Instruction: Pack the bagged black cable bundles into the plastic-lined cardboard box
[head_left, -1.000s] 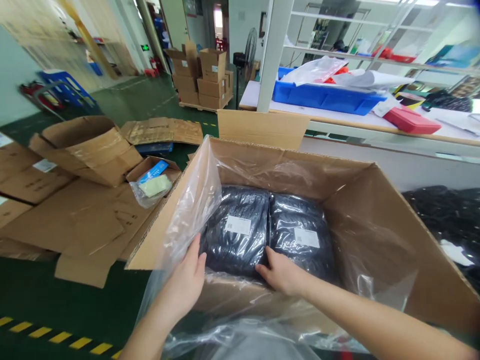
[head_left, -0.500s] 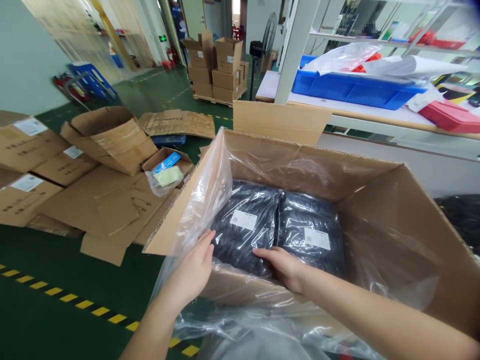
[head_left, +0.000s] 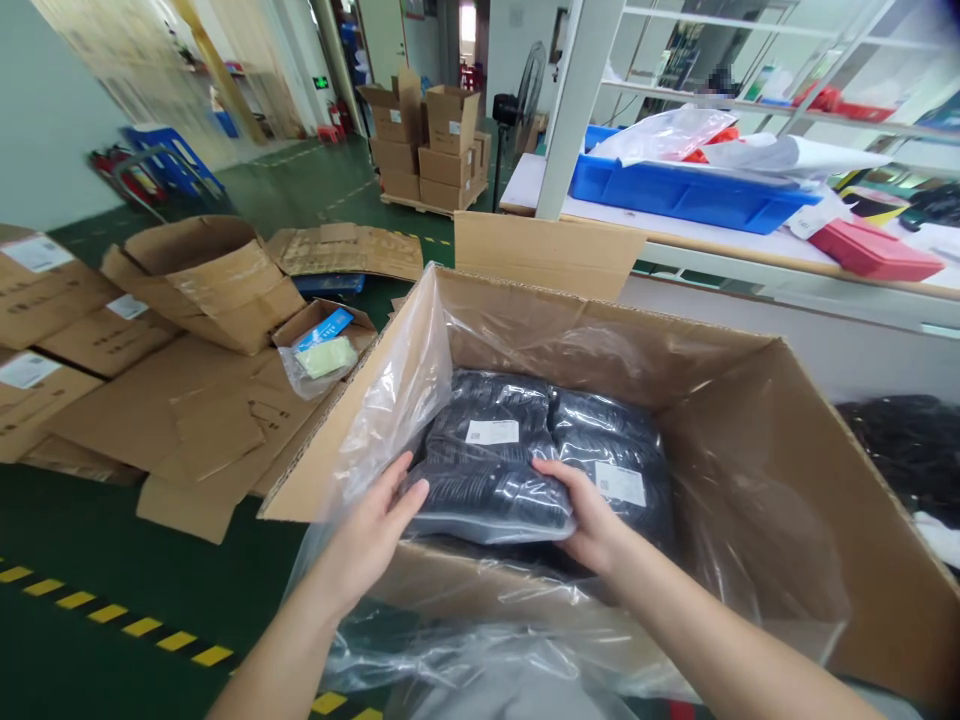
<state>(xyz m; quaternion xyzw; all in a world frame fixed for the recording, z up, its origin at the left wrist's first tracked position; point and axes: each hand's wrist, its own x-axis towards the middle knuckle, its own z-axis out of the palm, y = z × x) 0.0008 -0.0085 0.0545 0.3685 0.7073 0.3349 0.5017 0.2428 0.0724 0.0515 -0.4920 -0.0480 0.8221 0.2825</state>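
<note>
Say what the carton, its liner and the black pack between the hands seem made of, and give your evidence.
The carton looks like matt brown corrugated cardboard; fluting shows along its cut edge. The liner seems thin clear plastic film, glossy and creased. The black pack has a shiny clear plastic wrap; its contents are unclear.

Site logged as a packing warehouse: I note cartons stacked on a pallet at upper centre, green floor with yellow-black tape at lower left, and a white bench holding a blue bin at upper right.
</note>
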